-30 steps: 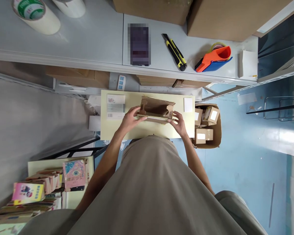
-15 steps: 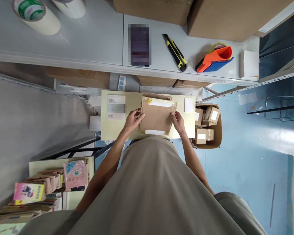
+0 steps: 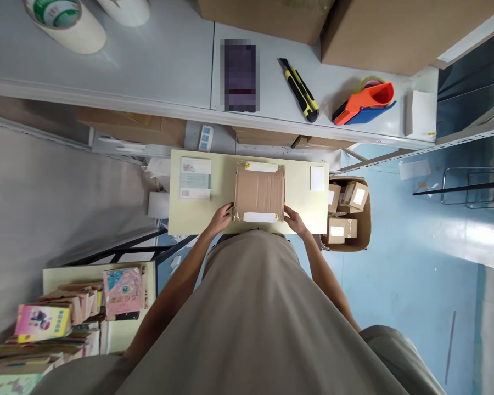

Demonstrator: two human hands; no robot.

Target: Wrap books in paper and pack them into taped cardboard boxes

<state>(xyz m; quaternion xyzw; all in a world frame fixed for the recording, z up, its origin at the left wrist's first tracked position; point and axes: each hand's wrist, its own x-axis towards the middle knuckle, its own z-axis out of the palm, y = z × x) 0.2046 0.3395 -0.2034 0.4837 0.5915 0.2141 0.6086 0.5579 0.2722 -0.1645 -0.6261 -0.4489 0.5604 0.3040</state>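
Observation:
A flat cardboard box (image 3: pixel 259 190) lies nearly square on the pale yellow table (image 3: pixel 299 206) in front of me. White strips run along its far and near edges, and shiny clear tape shows at its sides. My left hand (image 3: pixel 221 218) grips its near left corner, fingertips against the side. At the near right corner, my right hand (image 3: pixel 295 220) holds the opposite side, thumb and fingers partly hidden by the box edge. A printed sheet (image 3: pixel 195 178) rests on the table to the left, and a small white card (image 3: pixel 317 178) to the right.
Beyond the table, a grey shelf (image 3: pixel 156 71) carries a yellow-black utility knife (image 3: pixel 299 90), an orange-blue tape dispenser (image 3: pixel 364 103), tape rolls (image 3: pixel 72 33) and large cartons (image 3: pixel 379 33). An open carton (image 3: pixel 365 219) of small boxes stands right; books (image 3: pixel 123 293) lie at lower left.
The cardboard box has gone from tilted and slightly turned to flat and straight on the table. Both hands have slid down its sides towards the near corners.

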